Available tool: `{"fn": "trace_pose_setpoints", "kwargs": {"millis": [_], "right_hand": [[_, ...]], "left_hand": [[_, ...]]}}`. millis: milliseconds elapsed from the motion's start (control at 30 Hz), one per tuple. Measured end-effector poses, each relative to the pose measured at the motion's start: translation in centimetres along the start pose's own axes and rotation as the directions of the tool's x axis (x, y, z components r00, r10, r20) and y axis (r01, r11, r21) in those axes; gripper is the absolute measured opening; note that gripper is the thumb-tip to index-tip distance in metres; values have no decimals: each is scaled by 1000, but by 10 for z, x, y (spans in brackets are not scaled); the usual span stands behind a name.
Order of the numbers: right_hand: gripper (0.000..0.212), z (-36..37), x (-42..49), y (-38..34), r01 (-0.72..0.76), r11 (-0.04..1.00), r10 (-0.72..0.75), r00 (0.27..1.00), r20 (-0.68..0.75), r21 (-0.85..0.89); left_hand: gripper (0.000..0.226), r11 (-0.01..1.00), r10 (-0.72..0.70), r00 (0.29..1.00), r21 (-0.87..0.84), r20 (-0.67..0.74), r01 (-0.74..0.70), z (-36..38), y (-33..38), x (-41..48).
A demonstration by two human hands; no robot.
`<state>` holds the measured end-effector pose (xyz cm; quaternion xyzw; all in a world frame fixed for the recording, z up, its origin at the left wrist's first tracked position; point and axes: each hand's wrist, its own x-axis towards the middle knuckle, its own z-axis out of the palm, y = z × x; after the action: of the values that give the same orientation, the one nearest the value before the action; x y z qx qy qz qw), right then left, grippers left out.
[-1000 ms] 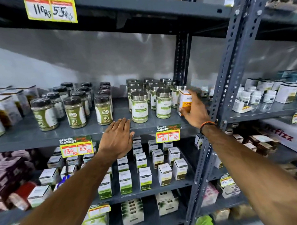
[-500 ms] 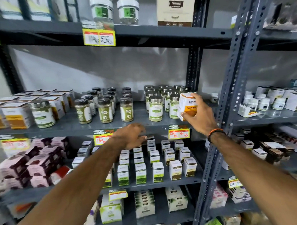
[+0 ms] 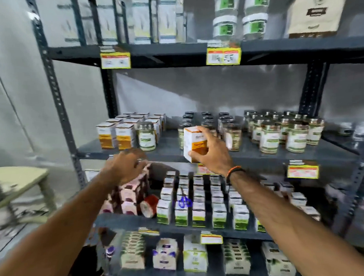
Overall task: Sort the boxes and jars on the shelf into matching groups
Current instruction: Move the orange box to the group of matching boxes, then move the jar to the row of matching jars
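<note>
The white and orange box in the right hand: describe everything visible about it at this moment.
The white and orange box is a small upright carton, apparently cardboard, white above with an orange band low on its front carrying blurred print. The right hand grips it, fingers over the top and right side, thumb under the lower front. It is held off the shelf, slightly tilted, in front of the dark-lidded jars. Matching boxes stand at the shelf's left end.

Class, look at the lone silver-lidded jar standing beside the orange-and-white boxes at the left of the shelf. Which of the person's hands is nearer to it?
Left. The left hand hovers just below the jar, empty. The right hand is further to the jar's right, holding an orange-and-white box.
</note>
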<state>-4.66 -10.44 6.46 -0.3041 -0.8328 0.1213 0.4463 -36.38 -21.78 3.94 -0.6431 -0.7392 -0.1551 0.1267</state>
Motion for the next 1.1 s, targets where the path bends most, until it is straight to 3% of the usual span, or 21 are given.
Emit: {"fn": "trace_pose_setpoints", "kwargs": {"millis": [133, 233, 333, 433, 800, 1000, 1100], "right_hand": [[81, 76, 34, -33, -66, 998, 66, 997, -28, 0], [82, 115, 50, -45, -116, 992, 111, 990, -86, -54], [81, 144, 65, -49, -169, 981, 156, 979, -128, -99], [82, 164, 76, -45, -202, 971, 182, 971, -154, -125], [93, 190, 93, -29, -325, 928, 289, 936, -200, -180], [110, 193, 93, -37, -321, 912, 279, 942, -186, -255], [104, 190, 87, -53, -267, 915, 191, 947, -258, -303]], "left_hand": [[42, 999, -38, 992, 22, -123, 41, -39, -69, -20], [37, 995, -91, 989, 31, -120, 95, -45, -116, -21], [51, 981, -193, 981, 2, -31, 193, -34, -156, -8], [67, 990, -139, 989, 34, 43, 138, -17, -182, 8], [105, 998, -58, 995, 18, 80, 57, 40, -224, 65], [121, 1000, 12, 995, 27, 99, -15, 48, -237, 78], [121, 999, 17, 997, 25, 79, -19, 50, -238, 75]]}}
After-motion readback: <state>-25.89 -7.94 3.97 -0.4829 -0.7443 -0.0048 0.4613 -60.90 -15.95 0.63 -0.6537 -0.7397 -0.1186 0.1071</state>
